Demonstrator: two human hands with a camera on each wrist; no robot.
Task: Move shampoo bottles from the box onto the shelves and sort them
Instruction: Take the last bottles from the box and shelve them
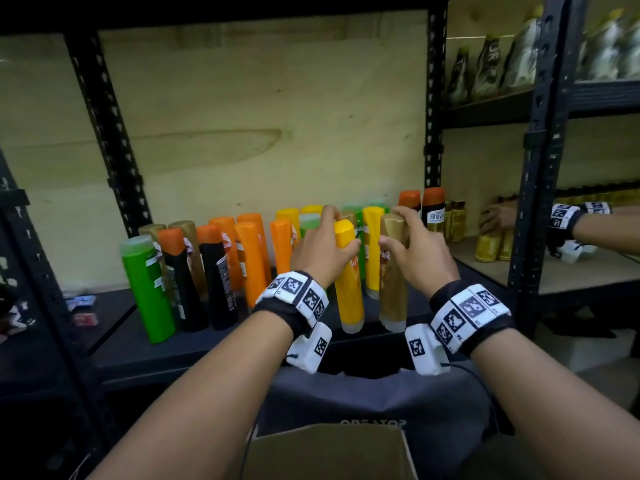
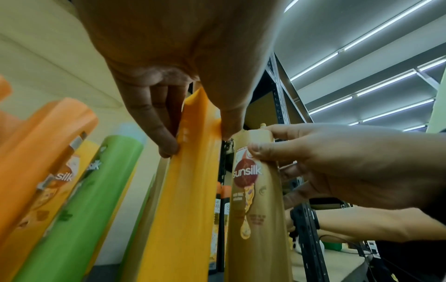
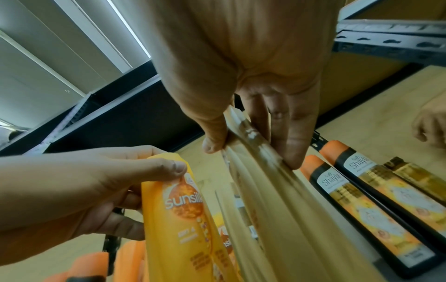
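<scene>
My left hand (image 1: 325,244) grips the top of a yellow Sunsilk bottle (image 1: 348,275) (image 2: 185,190) (image 3: 183,219), upright at the front of the black shelf (image 1: 121,344). Beside it my right hand (image 1: 412,247) grips the top of a tan-gold Sunsilk bottle (image 1: 393,282) (image 2: 255,209) (image 3: 265,209). The two bottles stand close together, bases near the shelf's front edge. Behind and left of them stand several orange, green, yellow and black bottles (image 1: 207,265). The cardboard box (image 1: 329,452) sits below my forearms, its inside hidden.
Black perforated uprights (image 1: 107,133) (image 1: 433,98) frame the bay, with a plywood back panel (image 1: 259,116). Another person's hand (image 1: 498,220) handles gold bottles on the neighbouring shelf at right. Two black-and-orange Shayla bottles (image 3: 350,190) stand at the right end. Small packets (image 1: 83,310) lie at left.
</scene>
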